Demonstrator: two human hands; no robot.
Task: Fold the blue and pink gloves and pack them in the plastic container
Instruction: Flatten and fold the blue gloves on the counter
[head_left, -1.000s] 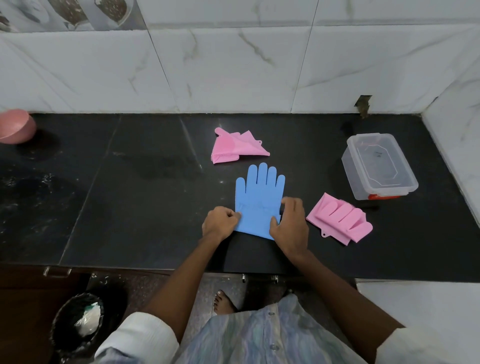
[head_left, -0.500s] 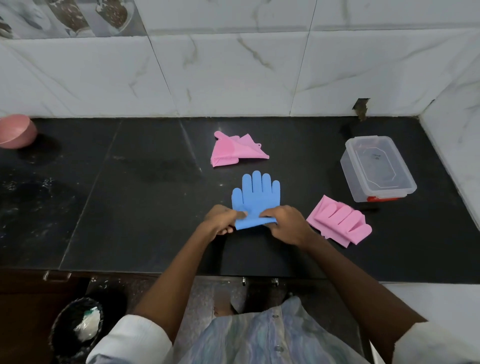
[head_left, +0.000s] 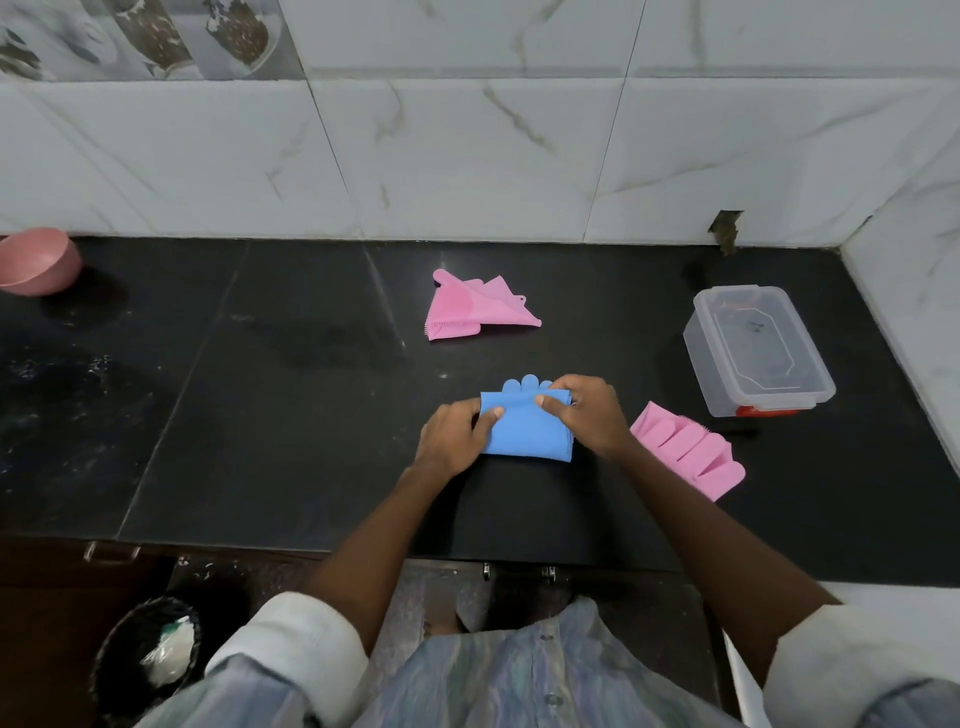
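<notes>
A blue glove (head_left: 524, 431) lies folded over on the black counter (head_left: 260, 415), only its fingertips showing past the folded cuff. My left hand (head_left: 454, 441) pinches its left edge. My right hand (head_left: 589, 415) presses the folded cuff down at the top right. One pink glove (head_left: 685, 449) lies to the right of my right hand, fingers toward me. A second pink glove (head_left: 475, 306) lies crumpled farther back. The clear plastic container (head_left: 758, 348) stands at the right with its lid on.
A pink bowl (head_left: 36, 262) sits at the far left by the tiled wall (head_left: 467, 156). The counter ends at a white wall on the right. Below the counter's front edge, a black bin (head_left: 145, 654) stands on the floor at the left.
The blue glove lay flat with fingers spread; both hands lifted its cuff end and folded it forward over the fingers, so now only the fingertips show.
</notes>
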